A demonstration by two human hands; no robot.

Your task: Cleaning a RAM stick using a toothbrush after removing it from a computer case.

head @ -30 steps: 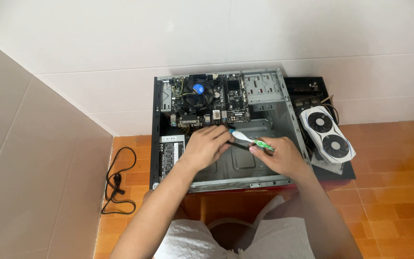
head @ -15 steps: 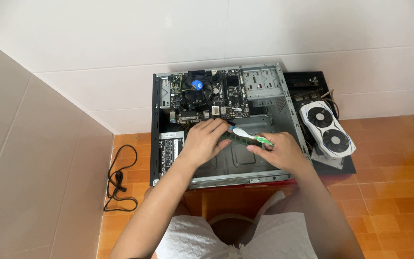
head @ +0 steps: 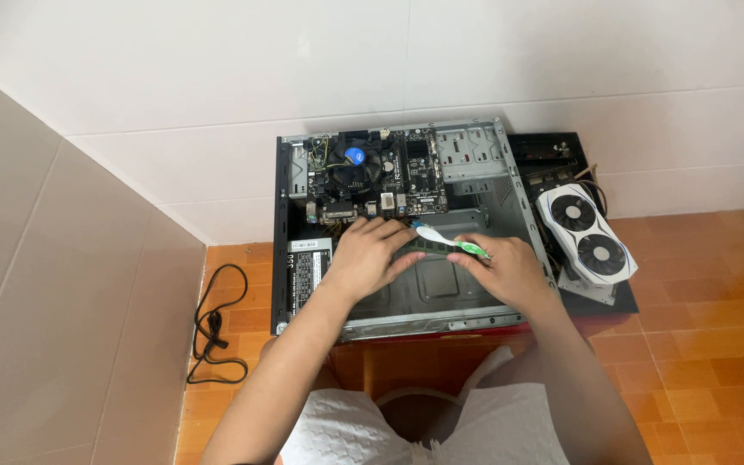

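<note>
Holding a white-and-green toothbrush in a closed pinch, the right hand grips the green handle end, so the brush runs up and to the left from its fingers, bristle head toward the left hand. The long axis lies nearly level, tilted slightly down toward the right. The left hand rests spread inside the open computer case, fingers loosely curled over a dark memory stick lying just under the brush head; whether they actually clamp it I cannot tell. The brush head sits just beside the left fingertips, below the motherboard with its cooler fan. A white graphics card lies well to the right; a black cable lies on the floor.
</note>
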